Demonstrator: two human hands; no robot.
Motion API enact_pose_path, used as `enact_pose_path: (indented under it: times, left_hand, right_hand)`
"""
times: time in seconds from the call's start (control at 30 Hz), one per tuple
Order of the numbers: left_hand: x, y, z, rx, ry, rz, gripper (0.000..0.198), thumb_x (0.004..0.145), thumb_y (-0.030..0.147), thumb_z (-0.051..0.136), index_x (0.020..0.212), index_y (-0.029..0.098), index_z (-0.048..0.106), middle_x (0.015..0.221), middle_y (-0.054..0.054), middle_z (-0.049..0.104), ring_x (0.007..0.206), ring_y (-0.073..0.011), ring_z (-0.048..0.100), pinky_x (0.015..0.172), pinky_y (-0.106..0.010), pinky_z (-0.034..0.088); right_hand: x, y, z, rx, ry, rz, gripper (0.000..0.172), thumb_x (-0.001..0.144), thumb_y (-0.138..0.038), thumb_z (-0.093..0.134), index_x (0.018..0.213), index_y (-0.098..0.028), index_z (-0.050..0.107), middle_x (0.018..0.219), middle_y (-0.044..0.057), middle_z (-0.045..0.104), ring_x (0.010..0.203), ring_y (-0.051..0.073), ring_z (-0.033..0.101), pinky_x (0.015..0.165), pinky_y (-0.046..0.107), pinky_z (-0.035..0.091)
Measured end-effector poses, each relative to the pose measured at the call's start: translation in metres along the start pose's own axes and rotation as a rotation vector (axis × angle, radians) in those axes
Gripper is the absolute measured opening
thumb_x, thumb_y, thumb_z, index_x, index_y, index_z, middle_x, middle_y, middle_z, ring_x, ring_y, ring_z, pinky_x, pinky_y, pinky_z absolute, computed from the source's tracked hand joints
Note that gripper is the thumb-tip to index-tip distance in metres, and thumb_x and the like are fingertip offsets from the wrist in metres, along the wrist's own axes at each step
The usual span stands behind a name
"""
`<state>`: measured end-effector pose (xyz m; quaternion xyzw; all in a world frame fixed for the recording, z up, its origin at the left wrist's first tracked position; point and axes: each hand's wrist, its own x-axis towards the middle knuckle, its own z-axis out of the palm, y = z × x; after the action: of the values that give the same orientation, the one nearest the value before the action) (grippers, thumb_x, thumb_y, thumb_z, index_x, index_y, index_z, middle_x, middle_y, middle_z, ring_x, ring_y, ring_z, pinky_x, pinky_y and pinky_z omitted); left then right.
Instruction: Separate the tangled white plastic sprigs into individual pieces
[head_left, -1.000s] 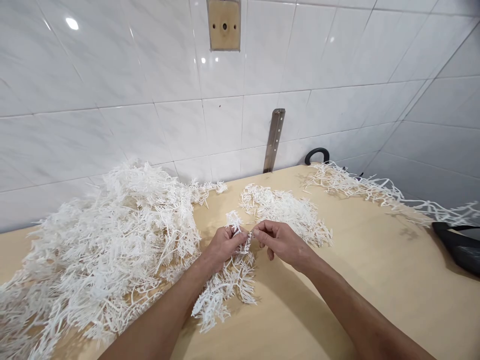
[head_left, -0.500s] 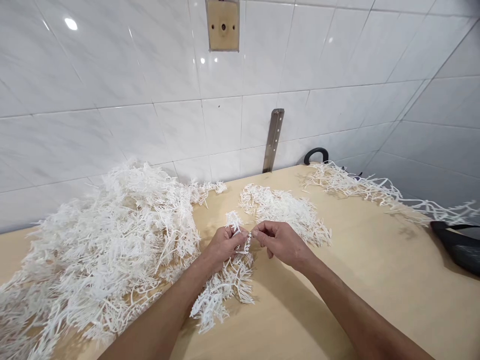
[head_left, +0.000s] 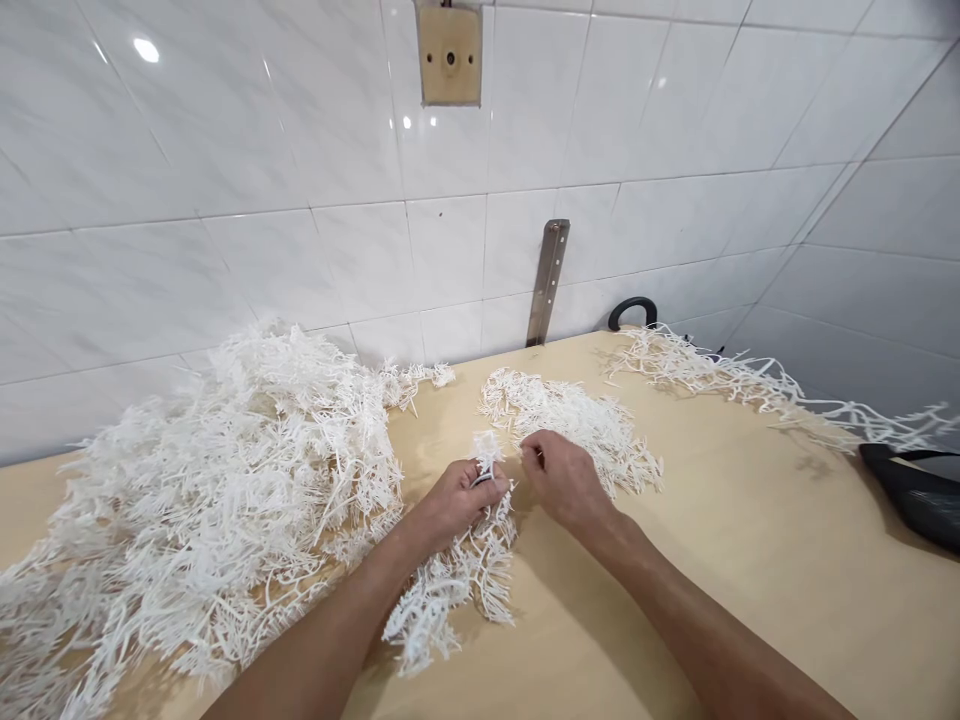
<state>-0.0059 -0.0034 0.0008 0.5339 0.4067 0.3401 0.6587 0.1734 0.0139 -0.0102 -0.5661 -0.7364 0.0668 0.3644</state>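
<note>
My left hand (head_left: 461, 497) is closed round a white branched plastic sprig (head_left: 450, 595). One tip of the sprig stands up above the thumb, and its many-twigged part hangs below the fingers over the table. To the right, my right hand (head_left: 564, 478) is pinched, thumb against fingers, a short gap away from the sprig. Whatever lies in that pinch is too small to make out. Just behind the right hand lies a low pile of short white pieces (head_left: 566, 410). A large heap of white sprigs (head_left: 247, 500) fills the left side.
Bare white stems (head_left: 720, 375) lie along the back right of the wooden table (head_left: 750, 540). Behind them is a black curved handle (head_left: 634, 305). A black object (head_left: 915, 490) sits at the right edge. A metal strip (head_left: 549, 280) stands against the tiled wall.
My right hand has pulled away from the sprig, a little up and to the right. My left hand has shifted slightly right and down with the sprig.
</note>
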Motion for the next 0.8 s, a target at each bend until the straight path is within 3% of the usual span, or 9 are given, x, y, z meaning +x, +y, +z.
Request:
enact_pose_path:
  times: [0.23, 0.5, 0.8]
  left_hand:
    - [0.005, -0.003, -0.001, -0.072, 0.07, 0.064, 0.045, 0.071, 0.057, 0.072, 0.071, 0.016, 0.051, 0.058, 0.007, 0.041, 0.046, -0.0046, 0.029, 0.045, -0.021, 0.019]
    - [0.002, 0.002, -0.001, -0.046, 0.097, 0.01, 0.044, 0.074, 0.055, 0.07, 0.064, 0.018, 0.049, 0.045, 0.007, 0.039, 0.041, -0.0056, 0.029, 0.041, -0.022, 0.016]
    - [0.005, -0.002, -0.003, -0.073, 0.085, 0.015, 0.043, 0.074, 0.054, 0.071, 0.065, 0.018, 0.048, 0.045, 0.008, 0.037, 0.04, -0.0053, 0.028, 0.04, -0.022, 0.015]
  right_hand:
    - [0.009, 0.026, -0.012, -0.024, 0.173, 0.07, 0.012, 0.082, -0.017, 0.051, 0.087, -0.018, 0.062, 0.079, 0.005, 0.066, 0.063, 0.017, 0.059, 0.064, 0.031, 0.044]
    - [-0.003, -0.011, -0.016, 0.314, -0.04, -0.228, 0.014, 0.092, -0.022, 0.053, 0.094, -0.022, 0.066, 0.093, 0.004, 0.069, 0.07, 0.014, 0.062, 0.059, 0.026, 0.05]
    - [-0.006, -0.013, -0.013, 0.313, -0.03, -0.243, 0.007, 0.091, -0.021, 0.058, 0.093, -0.021, 0.064, 0.089, 0.003, 0.067, 0.064, 0.012, 0.058, 0.06, 0.026, 0.051]
